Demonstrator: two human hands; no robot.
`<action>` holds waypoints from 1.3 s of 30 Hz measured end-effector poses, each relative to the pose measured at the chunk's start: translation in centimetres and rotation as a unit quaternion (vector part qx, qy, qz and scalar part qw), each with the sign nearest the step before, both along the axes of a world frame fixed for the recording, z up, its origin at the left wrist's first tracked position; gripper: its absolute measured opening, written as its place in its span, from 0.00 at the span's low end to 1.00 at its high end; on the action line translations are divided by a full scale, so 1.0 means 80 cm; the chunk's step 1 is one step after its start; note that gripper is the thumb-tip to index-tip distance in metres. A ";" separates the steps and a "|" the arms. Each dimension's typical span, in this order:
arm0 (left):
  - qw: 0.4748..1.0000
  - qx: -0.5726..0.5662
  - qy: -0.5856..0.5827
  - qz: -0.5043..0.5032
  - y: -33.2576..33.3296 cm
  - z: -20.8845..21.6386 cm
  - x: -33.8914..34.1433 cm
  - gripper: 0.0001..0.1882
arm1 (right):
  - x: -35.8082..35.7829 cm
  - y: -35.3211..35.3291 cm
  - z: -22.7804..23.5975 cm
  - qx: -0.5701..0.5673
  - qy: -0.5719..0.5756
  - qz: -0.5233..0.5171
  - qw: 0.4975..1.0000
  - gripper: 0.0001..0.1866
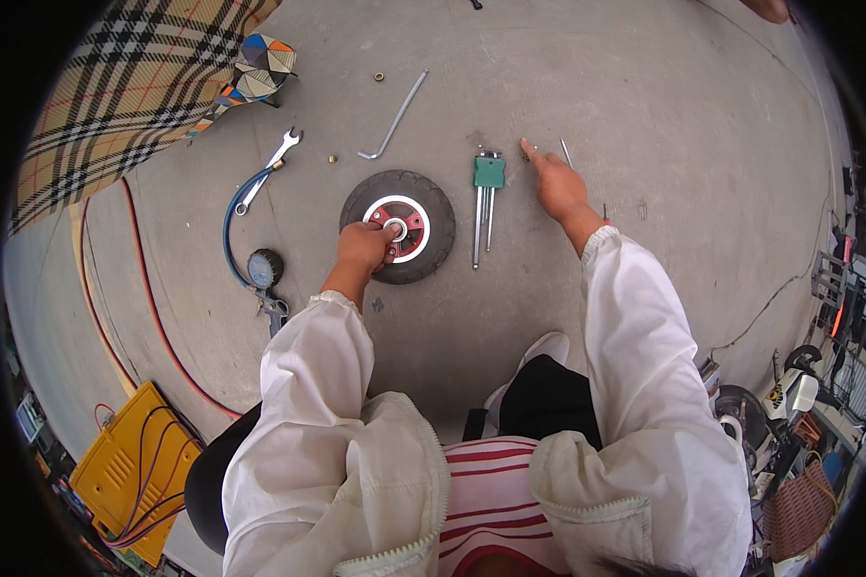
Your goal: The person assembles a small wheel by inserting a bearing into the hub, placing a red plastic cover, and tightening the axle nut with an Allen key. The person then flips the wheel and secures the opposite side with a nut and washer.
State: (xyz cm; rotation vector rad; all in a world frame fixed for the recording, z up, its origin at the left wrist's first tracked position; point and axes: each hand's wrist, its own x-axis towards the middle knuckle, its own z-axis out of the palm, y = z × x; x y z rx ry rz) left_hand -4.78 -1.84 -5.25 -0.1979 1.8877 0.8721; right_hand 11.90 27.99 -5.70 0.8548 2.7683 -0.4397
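A small wheel (443, 227) with a black tyre and a red and silver hub lies flat on the concrete floor. My left hand (361, 252) grips it at the hub, its thumb near the centre. To the right lies a hex key set (489, 173) in a green holder, its long keys toward me. My right hand (556, 185) is beyond its right side, index finger stretched toward the floor; tiny pieces by the fingertip are too small to name. Past that hand shows a thin metal shaft (566, 152), partly hidden by the hand and wrist.
An L-shaped bar wrench (394, 115), brass fittings (333, 159) and a combination spanner (269, 171) lie left of centre. A tyre inflator gauge (266, 267) with blue hose, a red hose (144, 264) and a yellow panel (130, 462) lie further left. Checked cloth (144, 87) hangs far left.
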 end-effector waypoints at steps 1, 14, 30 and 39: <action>1.000 0.003 -0.001 -0.006 -0.001 0.002 0.000 0.15 | 0.002 -0.006 0.000 -0.009 0.058 -0.004 0.998 0.31; 0.992 -0.027 0.117 0.041 0.008 0.016 0.041 0.16 | -0.123 -0.212 0.019 -0.218 0.171 0.096 0.956 0.09; 0.973 -0.048 0.224 -0.018 -0.009 -0.022 0.047 0.14 | -0.145 -0.222 0.022 -0.192 0.123 0.159 0.961 0.11; 0.840 -0.048 0.453 -0.294 -0.012 0.028 0.004 0.06 | 0.038 -0.061 0.060 -0.304 -0.050 0.048 0.950 0.12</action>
